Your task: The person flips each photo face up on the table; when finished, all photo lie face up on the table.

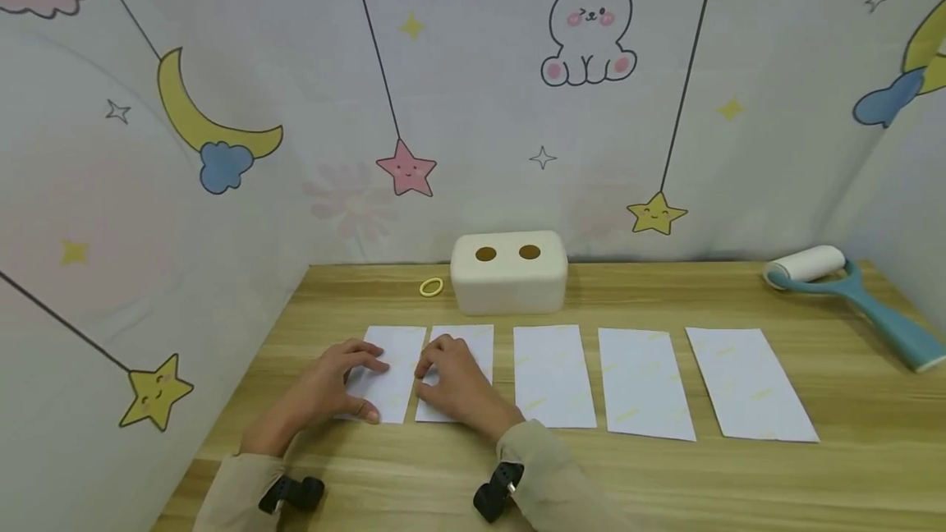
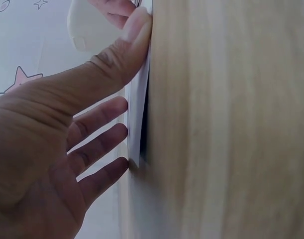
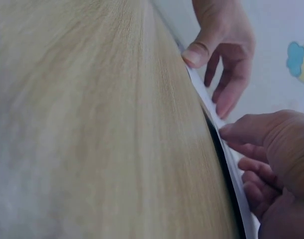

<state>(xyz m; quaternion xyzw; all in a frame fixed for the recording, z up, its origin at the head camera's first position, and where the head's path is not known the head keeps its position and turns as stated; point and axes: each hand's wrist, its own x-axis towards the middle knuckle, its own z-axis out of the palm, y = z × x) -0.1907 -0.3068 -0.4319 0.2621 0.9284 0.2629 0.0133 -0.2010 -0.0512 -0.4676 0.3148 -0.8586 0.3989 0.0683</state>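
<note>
Aligning, it seemed: left hand (image 1: 334, 382) splayed at the leftmost sheet (image 1: 396, 361), right hand (image 1: 458, 384), pinch unclear, over the second sheet (image 1: 480, 345)! Level nudging looked due.

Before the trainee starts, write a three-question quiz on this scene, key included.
1. How many sheets lie in the row?
2. True or false: in the head view, the ring lies to the left of the box.
3. In the head view, which hand covers part of the second sheet from the left?

Key:
1. Five.
2. True.
3. The right hand.
</note>
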